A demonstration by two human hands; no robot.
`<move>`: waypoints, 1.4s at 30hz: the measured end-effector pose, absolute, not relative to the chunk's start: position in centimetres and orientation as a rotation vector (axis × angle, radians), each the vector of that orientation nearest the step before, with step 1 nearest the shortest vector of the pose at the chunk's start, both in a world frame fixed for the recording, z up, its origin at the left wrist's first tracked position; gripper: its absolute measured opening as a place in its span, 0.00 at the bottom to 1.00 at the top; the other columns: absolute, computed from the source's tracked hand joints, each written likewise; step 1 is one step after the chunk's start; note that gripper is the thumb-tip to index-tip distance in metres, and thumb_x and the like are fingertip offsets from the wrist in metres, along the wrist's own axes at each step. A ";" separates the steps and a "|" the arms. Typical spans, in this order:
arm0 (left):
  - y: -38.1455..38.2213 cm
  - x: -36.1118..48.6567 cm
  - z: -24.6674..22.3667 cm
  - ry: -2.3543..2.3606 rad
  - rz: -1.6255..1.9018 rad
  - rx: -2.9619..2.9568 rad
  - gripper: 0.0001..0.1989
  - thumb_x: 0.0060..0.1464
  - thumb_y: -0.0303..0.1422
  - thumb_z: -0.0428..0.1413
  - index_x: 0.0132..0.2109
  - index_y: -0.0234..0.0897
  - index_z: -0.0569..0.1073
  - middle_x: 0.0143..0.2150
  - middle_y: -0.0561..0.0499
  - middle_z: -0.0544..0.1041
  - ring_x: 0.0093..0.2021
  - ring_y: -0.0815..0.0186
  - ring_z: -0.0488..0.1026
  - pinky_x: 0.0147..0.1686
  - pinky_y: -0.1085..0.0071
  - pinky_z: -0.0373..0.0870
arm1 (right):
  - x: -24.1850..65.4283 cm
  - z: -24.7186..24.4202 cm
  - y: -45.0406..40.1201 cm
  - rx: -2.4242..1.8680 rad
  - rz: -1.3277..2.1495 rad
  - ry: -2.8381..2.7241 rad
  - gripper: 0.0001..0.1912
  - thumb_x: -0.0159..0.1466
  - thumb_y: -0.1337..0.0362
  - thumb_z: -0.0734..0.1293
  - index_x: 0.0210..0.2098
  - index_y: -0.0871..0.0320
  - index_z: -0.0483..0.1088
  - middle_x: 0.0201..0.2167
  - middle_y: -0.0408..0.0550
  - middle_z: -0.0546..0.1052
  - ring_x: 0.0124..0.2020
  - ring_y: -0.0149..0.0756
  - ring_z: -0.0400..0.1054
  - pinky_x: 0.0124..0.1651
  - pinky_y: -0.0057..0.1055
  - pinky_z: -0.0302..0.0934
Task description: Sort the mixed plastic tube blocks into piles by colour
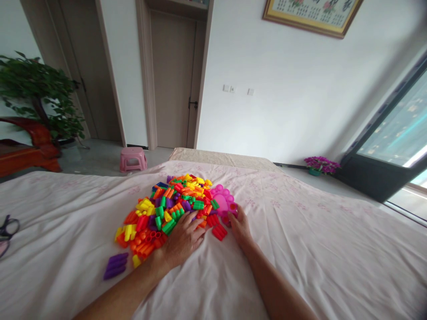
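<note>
Head view, far left: glasses [9, 227] lie on the pale floral cloth [307, 249], cut by the picture's edge.
Purple block [115, 266]: it lies apart, near the lower left of the pile; its ribs run side to side, slightly rising to the right.
Pink stool [133, 159]: it stands on the floor, beyond the cloth.
Block pile [163, 206]: it sits on the cloth, in front of the person; its long axis slants from near left to far right. The blocks are glossy, ribbed or tube-like, in red, orange, yellow, green, purple and blue, and they point in mixed directions.
Left hand [185, 235]: open, palm down, with fingers stretched over the near right edge of the pile.
Red block [219, 232]: ribbed, it lies at a slant just beside the pile.
Pink plate [223, 202]: at the right side of the pile, flat, with round lobes along its rim; its longer direction seems to run away from the person.
Right hand [239, 224]: fingers bent at the plate's near right rim; whether they grip it, I cannot tell.
</note>
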State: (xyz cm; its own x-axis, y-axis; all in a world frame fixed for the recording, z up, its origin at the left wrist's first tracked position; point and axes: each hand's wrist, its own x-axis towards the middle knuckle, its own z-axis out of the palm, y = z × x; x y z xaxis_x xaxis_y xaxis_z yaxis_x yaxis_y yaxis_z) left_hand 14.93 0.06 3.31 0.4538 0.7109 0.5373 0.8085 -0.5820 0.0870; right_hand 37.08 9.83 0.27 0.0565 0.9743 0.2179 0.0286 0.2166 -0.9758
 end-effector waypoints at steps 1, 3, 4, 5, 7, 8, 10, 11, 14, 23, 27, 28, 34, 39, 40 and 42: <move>0.1 14.9 3.4 -1.333 -0.796 -2.520 0.15 0.62 0.32 0.52 0.53 0.47 0.75 0.54 0.50 0.75 0.64 0.56 0.60 0.63 0.51 0.57 | 37.1 0.3 9.9 -1.092 0.991 -1.281 0.24 0.55 0.55 0.68 0.48 0.58 0.66 0.23 0.41 0.74 0.20 0.30 0.62 0.22 0.25 0.56; 0.1 15.0 3.4 -1.337 -0.797 -2.518 0.13 0.62 0.33 0.52 0.51 0.45 0.76 0.54 0.51 0.75 0.63 0.56 0.60 0.63 0.51 0.57 | 37.1 0.3 9.9 -1.094 0.987 -1.284 0.24 0.55 0.54 0.68 0.48 0.59 0.66 0.23 0.41 0.74 0.20 0.30 0.62 0.22 0.25 0.56; 0.1 15.0 3.4 -1.339 -0.800 -2.516 0.11 0.62 0.33 0.52 0.49 0.44 0.77 0.53 0.50 0.75 0.63 0.56 0.60 0.63 0.51 0.57 | 37.1 0.3 9.9 -1.093 0.987 -1.283 0.24 0.55 0.54 0.68 0.48 0.59 0.66 0.23 0.41 0.74 0.20 0.30 0.62 0.22 0.25 0.56; 0.1 15.1 3.4 -1.342 -0.807 -2.512 0.11 0.62 0.33 0.52 0.46 0.43 0.77 0.53 0.50 0.76 0.63 0.56 0.60 0.63 0.51 0.57 | 37.1 0.3 9.9 -1.091 0.987 -1.281 0.24 0.55 0.54 0.68 0.48 0.58 0.66 0.22 0.41 0.73 0.20 0.30 0.62 0.22 0.25 0.56; 0.1 15.1 3.5 -1.346 -0.823 -2.505 0.10 0.62 0.32 0.51 0.42 0.41 0.78 0.52 0.49 0.76 0.63 0.56 0.61 0.63 0.51 0.58 | 37.1 0.3 9.9 -1.085 0.992 -1.274 0.24 0.54 0.54 0.69 0.48 0.58 0.67 0.22 0.40 0.73 0.20 0.30 0.62 0.22 0.25 0.56; 0.1 15.1 3.5 -1.344 -0.828 -2.504 0.10 0.62 0.32 0.51 0.41 0.40 0.78 0.52 0.49 0.76 0.62 0.56 0.61 0.63 0.51 0.58 | 37.1 0.3 9.9 -1.082 0.996 -1.271 0.24 0.54 0.53 0.69 0.47 0.58 0.67 0.22 0.40 0.73 0.20 0.30 0.62 0.22 0.25 0.56; 0.1 15.2 3.5 -1.339 -0.827 -2.507 0.10 0.62 0.32 0.51 0.41 0.40 0.78 0.52 0.48 0.76 0.62 0.56 0.61 0.63 0.50 0.58 | 37.1 0.3 9.8 -1.078 0.999 -1.269 0.24 0.54 0.53 0.69 0.47 0.58 0.67 0.22 0.41 0.73 0.20 0.30 0.62 0.22 0.25 0.55; 0.0 15.2 3.5 -1.336 -0.822 -2.508 0.10 0.62 0.32 0.51 0.41 0.40 0.78 0.52 0.49 0.76 0.62 0.56 0.61 0.63 0.50 0.58 | 37.1 0.3 9.8 -1.077 0.999 -1.269 0.24 0.54 0.53 0.69 0.47 0.58 0.67 0.22 0.41 0.73 0.20 0.30 0.62 0.22 0.25 0.56; -0.1 15.1 3.6 -1.335 -0.806 -2.507 0.10 0.62 0.32 0.51 0.43 0.41 0.78 0.52 0.49 0.76 0.62 0.57 0.61 0.63 0.51 0.58 | 37.1 0.2 9.8 -1.079 0.992 -1.282 0.24 0.55 0.54 0.69 0.47 0.58 0.67 0.23 0.41 0.74 0.21 0.30 0.62 0.22 0.25 0.56; 0.0 15.2 3.5 -1.344 -0.813 -2.502 0.10 0.63 0.32 0.51 0.43 0.41 0.78 0.51 0.49 0.76 0.62 0.56 0.61 0.63 0.51 0.58 | 37.1 0.3 9.8 -1.094 0.968 -1.302 0.23 0.55 0.54 0.68 0.47 0.58 0.66 0.24 0.41 0.74 0.21 0.30 0.63 0.22 0.25 0.57; 0.0 15.2 3.5 -1.352 -0.809 -2.516 0.11 0.63 0.32 0.50 0.44 0.42 0.77 0.52 0.50 0.76 0.63 0.57 0.61 0.64 0.51 0.58 | 37.1 0.3 9.8 -1.084 0.974 -1.293 0.23 0.55 0.54 0.68 0.47 0.58 0.66 0.23 0.41 0.74 0.21 0.30 0.62 0.22 0.25 0.56; -0.1 15.1 3.5 -1.352 -0.810 -2.520 0.10 0.63 0.32 0.51 0.43 0.41 0.78 0.52 0.50 0.76 0.63 0.57 0.61 0.63 0.51 0.58 | 37.1 0.3 9.8 -1.083 0.978 -1.289 0.23 0.55 0.55 0.68 0.47 0.57 0.66 0.23 0.41 0.74 0.21 0.30 0.62 0.22 0.25 0.56; -0.1 15.1 3.5 -1.320 -0.846 -2.508 0.11 0.62 0.31 0.51 0.42 0.40 0.78 0.50 0.48 0.77 0.62 0.56 0.63 0.63 0.49 0.59 | 37.1 0.3 9.7 -1.076 0.989 -1.279 0.23 0.54 0.55 0.69 0.47 0.57 0.67 0.24 0.42 0.74 0.21 0.31 0.63 0.23 0.25 0.57; 0.0 15.0 3.4 -1.323 -0.831 -2.522 0.11 0.63 0.30 0.51 0.42 0.41 0.78 0.51 0.49 0.77 0.62 0.57 0.63 0.63 0.50 0.59 | 37.1 0.4 9.7 -1.069 0.983 -1.284 0.22 0.55 0.55 0.69 0.47 0.57 0.67 0.24 0.43 0.75 0.22 0.31 0.63 0.23 0.26 0.57; 0.0 15.0 3.4 -1.324 -0.830 -2.523 0.11 0.63 0.30 0.51 0.42 0.40 0.78 0.51 0.49 0.77 0.62 0.57 0.63 0.63 0.51 0.59 | 37.1 0.4 9.7 -1.066 0.987 -1.281 0.22 0.55 0.54 0.69 0.47 0.57 0.67 0.24 0.43 0.75 0.22 0.31 0.64 0.23 0.26 0.57; 0.0 15.0 3.4 -1.323 -0.826 -2.526 0.11 0.63 0.30 0.50 0.42 0.40 0.78 0.51 0.49 0.76 0.62 0.57 0.63 0.63 0.51 0.59 | 37.1 0.4 9.7 -1.060 0.999 -1.273 0.23 0.55 0.54 0.69 0.47 0.57 0.67 0.25 0.43 0.75 0.22 0.32 0.64 0.23 0.26 0.58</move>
State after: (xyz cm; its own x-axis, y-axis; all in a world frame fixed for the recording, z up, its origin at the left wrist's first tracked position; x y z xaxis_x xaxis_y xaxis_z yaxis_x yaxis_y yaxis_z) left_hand 14.96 0.03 3.42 0.4519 0.7051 0.5465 0.8009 -0.5905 0.0996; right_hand 37.06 9.73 0.36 0.0511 0.9715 0.2315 0.0059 0.2315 -0.9728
